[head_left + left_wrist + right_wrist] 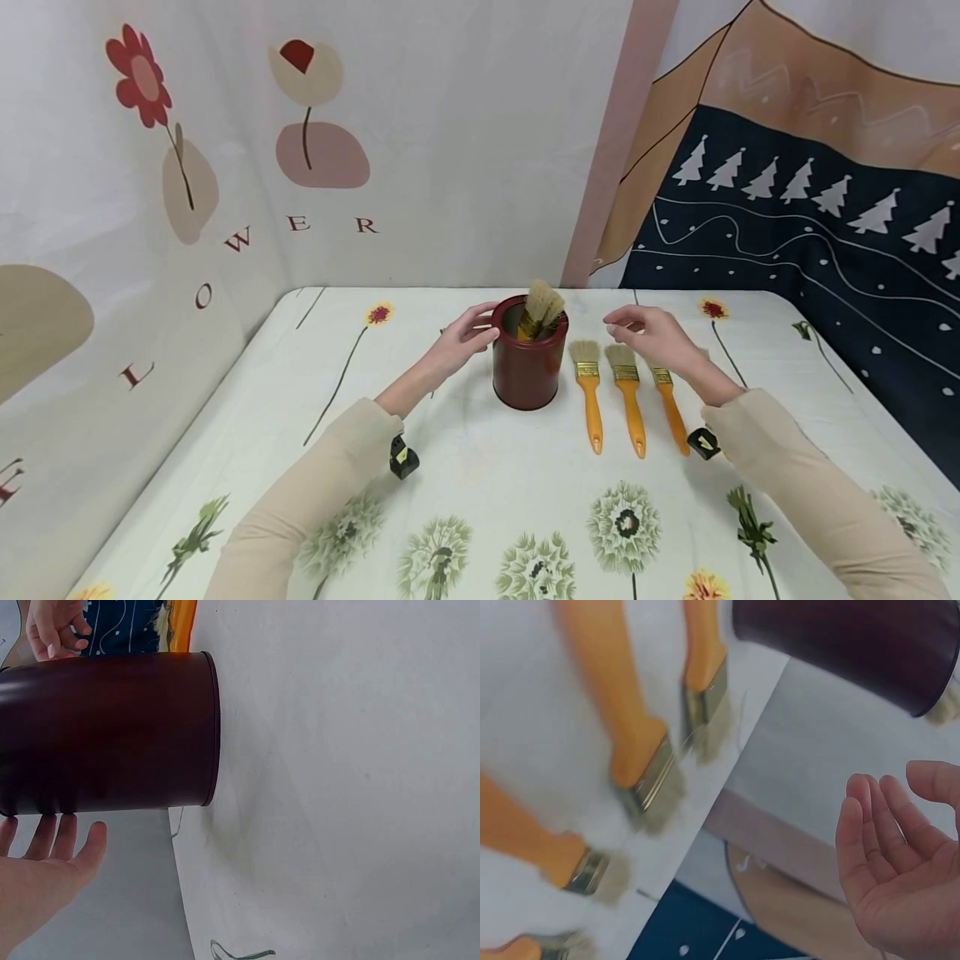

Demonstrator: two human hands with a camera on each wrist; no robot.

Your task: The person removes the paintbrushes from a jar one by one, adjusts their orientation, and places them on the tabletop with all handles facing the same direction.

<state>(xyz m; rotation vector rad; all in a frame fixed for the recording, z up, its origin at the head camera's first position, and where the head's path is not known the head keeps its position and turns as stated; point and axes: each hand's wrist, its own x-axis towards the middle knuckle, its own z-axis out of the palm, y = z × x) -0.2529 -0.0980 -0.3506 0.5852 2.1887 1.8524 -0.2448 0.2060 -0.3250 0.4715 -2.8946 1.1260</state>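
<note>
A dark red can (527,379) stands upright on the table, with paintbrushes (543,307) in it, bristles up above the rim. My left hand (457,343) is at the can's left side, and in the left wrist view its spread fingertips (67,825) touch the wall. To the right of the can, my right hand (656,335) hovers over the bristle ends of the loose brushes, fingers loosely bent and holding nothing. Orange-handled paintbrushes lie in a row: one nearest the can (591,404), a middle brush (630,400) and another brush (671,408) partly under the right hand.
Another loose brush (525,949) shows at the lower left of the right wrist view; the right arm mostly hides it in the head view. A flower-printed white cloth (480,467) covers the table. Printed curtains (465,167) hang right behind its back edge.
</note>
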